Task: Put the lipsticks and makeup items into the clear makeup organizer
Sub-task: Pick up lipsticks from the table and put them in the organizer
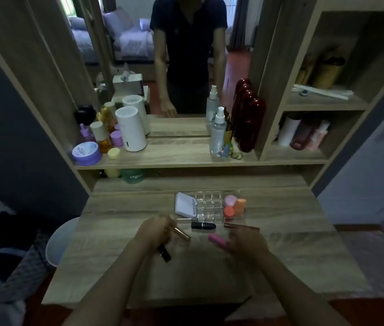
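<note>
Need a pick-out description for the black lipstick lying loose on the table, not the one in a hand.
Start at the clear organizer at the back of the wooden table. Just in front of its near edge lies the black lipstick, on its side, between the two hands and touched by neither. Unlike the gold tube and the pink tube, it is all black with a thin pale band.

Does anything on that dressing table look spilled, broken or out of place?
Nothing looks spilled or broken. The only untidy bit: a black lipstick lies loose on its side in front of the clear organizer, whose middle slots are empty. The left hand and right hand hold others.
</note>
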### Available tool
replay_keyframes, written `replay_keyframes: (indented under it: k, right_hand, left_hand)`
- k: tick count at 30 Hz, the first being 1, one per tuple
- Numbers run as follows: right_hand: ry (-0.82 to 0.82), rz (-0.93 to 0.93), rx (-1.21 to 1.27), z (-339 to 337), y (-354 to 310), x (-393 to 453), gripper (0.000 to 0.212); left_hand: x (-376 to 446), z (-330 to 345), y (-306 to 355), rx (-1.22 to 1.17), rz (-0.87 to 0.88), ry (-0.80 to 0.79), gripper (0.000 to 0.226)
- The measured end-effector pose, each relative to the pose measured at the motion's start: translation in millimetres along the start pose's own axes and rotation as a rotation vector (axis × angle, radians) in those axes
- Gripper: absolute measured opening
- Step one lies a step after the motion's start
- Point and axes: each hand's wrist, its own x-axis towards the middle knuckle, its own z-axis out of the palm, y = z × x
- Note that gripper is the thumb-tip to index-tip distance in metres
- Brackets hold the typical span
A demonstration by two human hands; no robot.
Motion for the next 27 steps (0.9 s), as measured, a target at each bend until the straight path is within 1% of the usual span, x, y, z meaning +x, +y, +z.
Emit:
replay_keyframes:
  k: [2, 5, 7, 8, 10, 11, 13, 14, 16, 19, 21, 23, 25, 27]
  right_hand:
    - [-0.094, -0.042, -0.101, 3, -2, 4, 0.038]
    - [-0.166, -0.038, -0.128, 6, 1, 9, 0.034]
    - [-0.156, -0.04, -0.123, 6, -2, 12, 0.035]
    - [-0.14, -0.035, -0.109, 6, -4, 13, 0.036]
    - [-0.078, 0.008, -0.032, 4, -5, 14, 0.047]
    - [-0.048, 0.043, 0.0, 1, -4, 14, 0.05]
    - [-0.019, 0.09, -0.001, -4, 1, 17, 0.042]
    - [-0.029, 0.1, -0.017, -6, 5, 17, 0.037]
    - [-0.061, 0.11, -0.02, -10, 11, 18, 0.034]
    - [-0.016, 0.142, -0.015, -15, 15, 18, 0.031]
    - [0.028, 0.182, -0.037, -19, 19, 18, 0.032]
    - [0.043, 0.224, -0.05, -21, 24, 17, 0.032]
    - [0.026, 0.249, -0.059, -22, 28, 18, 0.032]
    - [-0.011, 0.263, -0.069, -23, 32, 18, 0.033]
  left_hand:
    - [2, 4, -4, 0.073, 0.054, -0.014, 0.035]
    - [4, 12, -6, 0.17, 0.181, 0.041, 0.035]
    - [8, 12, -3, 0.217, 0.267, 0.176, 0.023]
    - [8, 11, -1, 0.28, 0.306, 0.188, 0.018]
    - [10, 16, 1, 0.397, 0.354, 0.192, 0.02]
    - [12, 19, 1, 0.415, 0.364, 0.205, 0.022]
    - [14, 24, 0, 0.394, 0.383, 0.234, 0.023]
    - [14, 23, -1, 0.357, 0.387, 0.251, 0.022]
    - [14, 20, -2, 0.259, 0.418, 0.273, 0.016]
    - [15, 12, 4, 0.067, 0.439, 0.263, 0.023]
    - [17, 1, 13, -0.138, 0.361, 0.29, 0.02]
    - [25, -12, 24, -0.364, 0.277, 0.363, 0.012]
    - [37, -25, 32, -0.57, 0.202, 0.427, 0.014]
    - [50, -39, 37, -0.709, 0.151, 0.439, 0.019]
